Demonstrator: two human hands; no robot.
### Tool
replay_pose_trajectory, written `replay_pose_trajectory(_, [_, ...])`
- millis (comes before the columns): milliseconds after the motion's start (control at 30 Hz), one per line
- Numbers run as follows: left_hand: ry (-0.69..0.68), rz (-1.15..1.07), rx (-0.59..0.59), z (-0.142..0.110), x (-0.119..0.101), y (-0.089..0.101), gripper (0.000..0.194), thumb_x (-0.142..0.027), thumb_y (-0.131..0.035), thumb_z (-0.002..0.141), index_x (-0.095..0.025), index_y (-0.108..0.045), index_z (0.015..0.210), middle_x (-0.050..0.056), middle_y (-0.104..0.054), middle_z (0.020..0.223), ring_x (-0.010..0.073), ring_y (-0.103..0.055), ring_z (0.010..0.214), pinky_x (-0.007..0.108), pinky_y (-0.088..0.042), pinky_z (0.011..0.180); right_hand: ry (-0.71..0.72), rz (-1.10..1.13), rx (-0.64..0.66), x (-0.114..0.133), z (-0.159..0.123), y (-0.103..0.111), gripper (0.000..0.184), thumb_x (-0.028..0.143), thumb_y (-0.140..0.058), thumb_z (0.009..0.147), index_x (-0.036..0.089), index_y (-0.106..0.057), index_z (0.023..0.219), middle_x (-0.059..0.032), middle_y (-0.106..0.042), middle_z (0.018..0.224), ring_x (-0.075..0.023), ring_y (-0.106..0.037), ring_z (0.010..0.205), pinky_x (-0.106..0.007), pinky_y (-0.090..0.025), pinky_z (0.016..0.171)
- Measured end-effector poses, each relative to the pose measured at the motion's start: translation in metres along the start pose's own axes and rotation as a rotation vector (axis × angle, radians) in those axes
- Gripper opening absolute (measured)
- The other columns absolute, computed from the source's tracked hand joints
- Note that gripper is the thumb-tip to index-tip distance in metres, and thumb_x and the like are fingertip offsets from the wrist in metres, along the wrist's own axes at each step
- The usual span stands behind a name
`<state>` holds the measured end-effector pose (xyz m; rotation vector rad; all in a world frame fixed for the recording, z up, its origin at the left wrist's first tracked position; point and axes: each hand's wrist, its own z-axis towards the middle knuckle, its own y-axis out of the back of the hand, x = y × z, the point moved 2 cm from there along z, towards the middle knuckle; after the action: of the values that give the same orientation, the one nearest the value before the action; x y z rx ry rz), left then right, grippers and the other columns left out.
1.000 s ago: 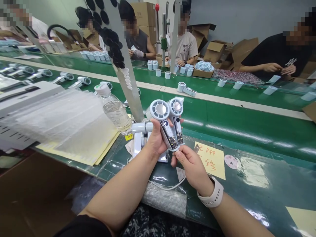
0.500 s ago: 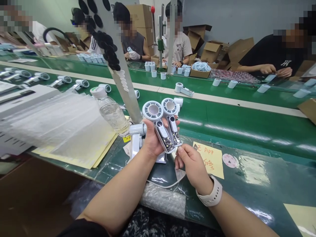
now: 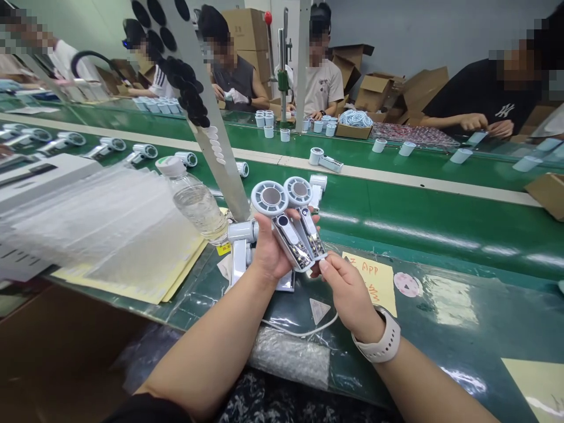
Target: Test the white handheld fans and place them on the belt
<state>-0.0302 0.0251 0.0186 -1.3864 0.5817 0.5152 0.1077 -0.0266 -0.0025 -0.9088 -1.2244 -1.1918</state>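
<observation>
My left hand [image 3: 268, 252] is closed around the handles of two small white handheld fans [image 3: 286, 220], held side by side with their round heads up. My right hand [image 3: 346, 294], with a white watch on the wrist, pinches at the lower end of the fans' handles; a thin white cable [image 3: 304, 332] runs from under it along the bench. What sits between the fingertips is too small to see. More white fan parts [image 3: 242, 252] lie on the bench just left of my left hand.
A clear water bottle [image 3: 194, 200] leans beside a stack of clear bags on yellow sheets [image 3: 110, 235]. A yellow note [image 3: 372, 282] lies on the right. Fans [image 3: 141, 151] and white cups [image 3: 379, 145] ride the green belt. Several people work on the far side.
My right hand has risen from below the handles to their lower end, and the cable now lies flatter on the bench. The view has shifted slightly left and down.
</observation>
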Motion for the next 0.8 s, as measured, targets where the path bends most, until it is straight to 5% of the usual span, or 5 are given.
replay_pose_trajectory(133, [-0.007,0.023,-0.034,-0.001,-0.001,-0.001,0.050,-0.067,-0.076,0.063,-0.019,-0.067,0.077,0.007,-0.073,0.099,0.0289,-0.067,0.106,0.035,-0.057,0.080,0.068,-0.147,-0.146,-0.004,0.007,0.016,0.033,0.046,-0.050,0.094,0.022,-0.056,0.072,-0.0091,-0.064,0.101,-0.0250,-0.058,0.100,-0.040,-0.047,0.088])
replay_pose_trajectory(267, [0.131,0.188,0.135,-0.010,0.009,-0.003,0.044,-0.048,-0.087,0.056,-0.017,-0.071,0.083,0.009,-0.074,0.091,0.0330,-0.068,0.101,0.038,-0.055,0.080,-0.024,-0.019,-0.084,-0.013,0.014,0.027,0.045,0.056,-0.053,0.092,0.024,-0.058,0.123,-0.0122,-0.060,0.133,-0.0281,-0.055,0.122,-0.045,-0.048,0.097])
replay_pose_trajectory(400, [0.139,0.432,0.235,-0.010,0.017,0.003,0.050,-0.052,-0.089,0.057,-0.015,-0.073,0.086,0.010,-0.074,0.095,0.0295,-0.065,0.103,0.033,-0.049,0.085,-0.030,0.190,0.033,-0.005,0.016,0.034,0.047,0.057,-0.068,0.083,0.025,-0.062,0.117,-0.0087,-0.069,0.114,-0.0268,-0.065,0.102,-0.041,-0.056,0.083])
replay_pose_trajectory(600, [0.205,0.278,0.017,0.001,0.012,0.006,0.041,-0.056,-0.076,0.074,-0.018,-0.066,0.087,0.003,-0.067,0.082,0.0171,-0.062,0.074,0.032,-0.051,0.074,-0.101,0.325,-0.153,0.000,0.020,0.045,0.038,0.042,-0.077,0.076,0.025,-0.060,0.106,-0.0036,-0.065,0.095,-0.0189,-0.063,0.076,-0.034,-0.056,0.066])
replay_pose_trajectory(800, [0.232,0.154,0.204,-0.010,0.009,-0.007,0.052,-0.016,-0.084,0.062,-0.023,-0.060,0.107,-0.001,-0.061,0.087,0.0137,-0.059,0.074,0.031,-0.050,0.070,-0.086,0.304,-0.090,-0.001,0.021,0.048,0.032,0.042,-0.064,0.084,0.023,-0.057,0.109,-0.0084,-0.066,0.107,-0.0211,-0.064,0.084,-0.039,-0.057,0.074])
